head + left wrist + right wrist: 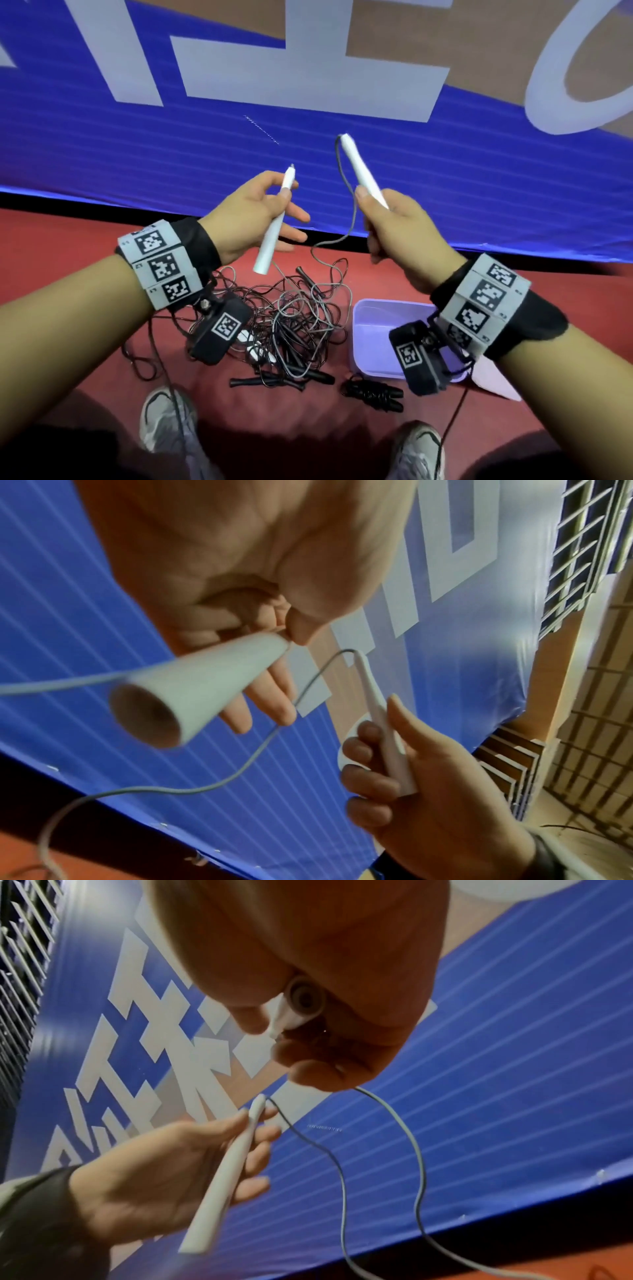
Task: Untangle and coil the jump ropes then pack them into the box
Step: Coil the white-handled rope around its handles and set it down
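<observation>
the left hand (255, 214) pinches one slim white tapered plastic jump-rope handle (274, 222) near its tip between thumb and forefinger, the other fingers loosely spread, while the right hand (399, 233) is curled round the second white plastic handle (364, 173), thumb pressed along it. both handles are held up in front of a blue banner with pale lettering (137, 137). a thin grey cord (344, 192) drops from the right handle's tip into the knotted heap of black and grey jump ropes (294, 318) on the red floor (85, 240), beside the lilac plastic box (373, 339). a coiled black rope (375, 394) lies just outside the box, at its near edge. the likely trouble: the grey cord looks threaded through the heap, so pulling upward could tighten knots or drag the black ropes along. the left pinch is light, and a snag could tug that handle free. cables from the wrist cameras hang near the heap and might catch.
</observation>
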`<act>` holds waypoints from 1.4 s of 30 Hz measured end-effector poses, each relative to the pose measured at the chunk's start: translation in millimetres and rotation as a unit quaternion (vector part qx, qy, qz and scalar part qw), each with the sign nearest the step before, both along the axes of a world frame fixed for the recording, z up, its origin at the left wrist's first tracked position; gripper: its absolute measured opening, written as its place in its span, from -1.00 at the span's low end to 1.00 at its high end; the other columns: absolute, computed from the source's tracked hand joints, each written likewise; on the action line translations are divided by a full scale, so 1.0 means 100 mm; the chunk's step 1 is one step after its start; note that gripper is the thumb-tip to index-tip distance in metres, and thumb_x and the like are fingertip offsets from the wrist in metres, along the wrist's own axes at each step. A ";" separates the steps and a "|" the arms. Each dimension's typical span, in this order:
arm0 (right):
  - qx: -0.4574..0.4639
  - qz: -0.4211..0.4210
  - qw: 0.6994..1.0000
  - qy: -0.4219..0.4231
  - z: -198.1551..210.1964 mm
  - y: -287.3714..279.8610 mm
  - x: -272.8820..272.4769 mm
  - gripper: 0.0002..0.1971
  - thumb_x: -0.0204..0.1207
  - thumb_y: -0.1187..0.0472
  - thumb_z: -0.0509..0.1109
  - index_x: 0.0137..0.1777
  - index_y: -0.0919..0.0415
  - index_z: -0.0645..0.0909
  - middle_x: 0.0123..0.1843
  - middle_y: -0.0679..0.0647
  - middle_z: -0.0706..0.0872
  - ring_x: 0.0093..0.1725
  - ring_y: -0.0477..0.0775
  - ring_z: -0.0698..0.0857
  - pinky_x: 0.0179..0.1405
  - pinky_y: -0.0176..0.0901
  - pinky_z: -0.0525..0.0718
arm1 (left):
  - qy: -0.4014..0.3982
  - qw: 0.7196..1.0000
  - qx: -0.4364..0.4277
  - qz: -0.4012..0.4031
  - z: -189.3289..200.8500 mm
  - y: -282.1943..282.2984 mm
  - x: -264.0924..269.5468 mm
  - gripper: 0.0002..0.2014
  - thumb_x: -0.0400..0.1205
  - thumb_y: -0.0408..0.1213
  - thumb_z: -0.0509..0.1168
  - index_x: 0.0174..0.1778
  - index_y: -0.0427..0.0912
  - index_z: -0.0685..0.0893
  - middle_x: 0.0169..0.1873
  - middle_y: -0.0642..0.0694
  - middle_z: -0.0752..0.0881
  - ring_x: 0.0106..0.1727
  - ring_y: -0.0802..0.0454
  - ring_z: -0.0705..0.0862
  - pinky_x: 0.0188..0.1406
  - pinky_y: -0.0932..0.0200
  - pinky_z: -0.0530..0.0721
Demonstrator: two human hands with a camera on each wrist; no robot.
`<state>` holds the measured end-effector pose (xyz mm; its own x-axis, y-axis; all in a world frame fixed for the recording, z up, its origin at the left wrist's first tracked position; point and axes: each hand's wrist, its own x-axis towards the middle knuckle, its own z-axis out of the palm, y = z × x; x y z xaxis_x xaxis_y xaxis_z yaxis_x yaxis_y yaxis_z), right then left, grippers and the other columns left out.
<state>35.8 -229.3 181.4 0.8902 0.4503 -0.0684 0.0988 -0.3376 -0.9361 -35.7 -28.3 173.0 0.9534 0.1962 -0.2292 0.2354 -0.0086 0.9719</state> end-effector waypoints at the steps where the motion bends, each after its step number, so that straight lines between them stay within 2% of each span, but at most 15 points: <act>1: 0.007 0.010 1.000 0.017 -0.02 0.03 -0.06 -0.62 0.71 -0.10 0.25 -0.21 0.17 0.44 -0.44 0.12 0.49 -0.53 0.02 0.48 -0.52 -0.11 0.55 | -0.005 1.000 -0.017 0.000 0.02 -0.04 -0.01 -0.83 0.83 -0.17 0.09 0.29 -0.07 0.49 0.01 -0.14 0.83 -0.01 -0.16 0.84 0.03 -0.19 0.79; 5: 0.017 0.064 0.996 0.063 -0.12 0.13 -0.27 -0.66 0.75 -0.05 0.19 -0.06 0.24 0.53 -0.19 0.13 0.62 -0.33 0.01 0.63 -0.42 -0.04 0.68 | -0.025 0.999 -0.034 0.013 0.09 -0.20 -0.03 -0.79 0.82 -0.23 0.10 0.34 -0.16 0.48 0.16 -0.17 0.80 0.21 -0.04 0.78 0.33 -0.17 0.65; 7: 0.005 0.082 0.994 0.069 -0.17 0.16 -0.33 -0.66 0.75 -0.06 0.18 0.02 0.22 0.59 -0.13 0.10 0.68 -0.24 0.01 0.67 -0.36 -0.03 0.71 | -0.040 0.998 -0.041 0.011 0.09 -0.25 -0.03 -0.79 0.82 -0.25 0.11 0.34 -0.19 0.48 0.21 -0.23 0.77 0.25 -0.11 0.76 0.36 -0.20 0.65; 10: -0.023 0.098 0.995 0.025 -0.21 0.18 -0.35 -0.64 0.72 -0.09 0.23 0.01 0.20 0.67 -0.13 0.19 0.76 -0.23 0.05 0.68 -0.18 0.19 0.74 | -0.052 0.996 -0.077 0.005 0.11 -0.33 -0.06 -0.77 0.82 -0.28 0.10 0.37 -0.25 0.44 0.21 -0.18 0.78 0.19 -0.14 0.78 0.23 -0.05 0.74; 12: -0.018 0.105 0.994 0.011 -0.19 0.19 -0.35 -0.67 0.74 0.00 0.25 -0.02 0.26 0.67 -0.19 0.19 0.76 -0.25 0.15 0.70 -0.12 0.18 0.70 | -0.062 0.993 -0.102 0.002 0.12 -0.37 -0.07 -0.76 0.81 -0.29 0.10 0.38 -0.27 0.41 0.21 -0.15 0.78 0.13 -0.09 0.80 0.16 0.02 0.77; 16: 0.032 0.125 0.989 0.067 -0.13 0.21 -0.33 -0.80 0.77 0.13 0.23 0.06 0.20 0.65 -0.20 0.10 0.79 -0.15 0.12 0.78 0.00 0.28 0.72 | -0.066 0.993 -0.103 -0.002 0.18 -0.36 -0.06 -0.77 0.81 -0.30 0.11 0.35 -0.28 0.44 0.19 -0.14 0.79 0.16 -0.13 0.79 0.12 0.04 0.78; 21: 0.062 0.161 0.973 0.153 -0.04 0.24 -0.20 -0.73 0.78 0.17 0.19 0.23 0.33 0.63 -0.16 0.17 0.80 -0.16 0.06 0.79 -0.13 -0.04 0.76 | -0.060 0.997 -0.038 -0.041 0.25 -0.25 -0.01 -0.78 0.78 -0.23 0.16 0.27 -0.22 0.58 0.23 -0.15 0.77 0.09 -0.12 0.80 0.13 -0.02 0.75; 23: 0.073 0.171 0.970 0.156 -0.02 0.26 -0.17 -0.71 0.78 0.15 0.19 0.20 0.35 0.64 -0.14 0.20 0.80 -0.15 0.11 0.79 -0.05 0.07 0.76 | -0.045 0.996 -0.028 -0.069 0.27 -0.23 0.00 -0.72 0.72 -0.14 0.19 0.25 -0.19 0.63 0.14 -0.27 0.77 -0.04 -0.13 0.73 0.03 -0.10 0.73; 26: 0.101 0.149 0.975 0.131 0.00 0.31 -0.13 -0.71 0.78 0.14 0.20 0.16 0.37 0.64 -0.13 0.20 0.78 -0.14 0.09 0.77 -0.05 0.04 0.75 | -0.012 0.994 -0.045 -0.102 0.31 -0.24 0.00 -0.49 0.64 0.05 0.16 0.29 -0.28 0.65 -0.18 -0.29 0.60 -0.27 -0.02 0.51 -0.16 0.14 0.59; 28: 0.130 0.126 0.975 0.127 0.06 0.37 -0.08 -0.76 0.78 0.18 0.21 0.14 0.31 0.66 -0.10 0.18 0.79 -0.08 0.11 0.78 0.08 0.12 0.78 | 0.004 0.994 -0.069 -0.087 0.32 -0.26 0.02 -0.51 0.72 0.05 0.10 0.32 -0.27 0.63 -0.23 -0.19 0.56 -0.23 -0.03 0.48 -0.01 0.06 0.65; 31: 0.166 0.091 0.972 0.136 0.20 0.43 0.04 -0.76 0.77 0.23 0.21 0.17 0.39 0.64 0.01 0.31 0.79 -0.01 0.20 0.77 0.11 0.16 0.75 | 0.001 0.995 -0.081 -0.053 0.36 -0.26 0.06 -0.67 0.79 -0.09 0.10 0.34 -0.18 0.60 -0.07 -0.13 0.79 0.02 -0.09 0.73 0.22 -0.16 0.72; 34: 0.212 0.072 0.962 0.156 0.34 0.49 0.12 -0.70 0.76 0.24 0.23 0.26 0.51 0.59 0.18 0.47 0.74 0.05 0.27 0.76 0.19 0.27 0.75 | -0.048 0.998 0.017 -0.047 0.44 -0.23 0.10 -0.70 0.81 -0.20 0.12 0.41 -0.12 0.59 0.17 -0.20 0.77 0.16 -0.07 0.78 0.04 0.01 0.81; 37: 0.252 0.068 0.950 0.174 0.40 0.57 0.13 -0.69 0.75 0.26 0.24 0.31 0.51 0.58 0.16 0.43 0.75 0.06 0.23 0.77 0.19 0.24 0.76 | -0.109 0.980 0.162 -0.036 0.53 -0.18 0.11 -0.72 0.82 -0.22 0.11 0.38 0.03 0.63 -0.02 0.03 0.81 -0.09 0.19 0.78 -0.15 0.28 0.76; 39: 0.249 0.060 0.954 0.155 0.39 0.63 0.12 -0.74 0.73 0.26 0.27 0.25 0.45 0.64 0.04 0.28 0.78 0.01 0.15 0.77 0.15 0.14 0.79 | -0.134 0.953 0.270 -0.021 0.53 -0.15 0.11 -0.72 0.82 -0.20 0.10 0.34 0.11 0.63 -0.11 0.18 0.78 -0.24 0.35 0.70 -0.29 0.47 0.58; 42: 0.226 0.035 0.967 0.113 0.39 0.70 0.09 -0.80 0.70 0.28 0.33 0.16 0.39 0.70 -0.06 0.20 0.78 -0.08 0.07 0.76 0.00 -0.04 0.77 | -0.155 0.912 0.379 0.010 0.50 -0.13 0.12 -0.75 0.80 -0.22 0.10 0.22 0.04 0.68 -0.32 0.10 0.72 -0.42 0.29 0.58 -0.46 0.41 0.42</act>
<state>44.3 -159.7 220.5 0.8415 0.5388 -0.0391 -0.1176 0.1120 -0.9867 -24.1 -40.9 223.1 0.9439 0.2032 0.2602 -0.0433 -0.7051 0.7078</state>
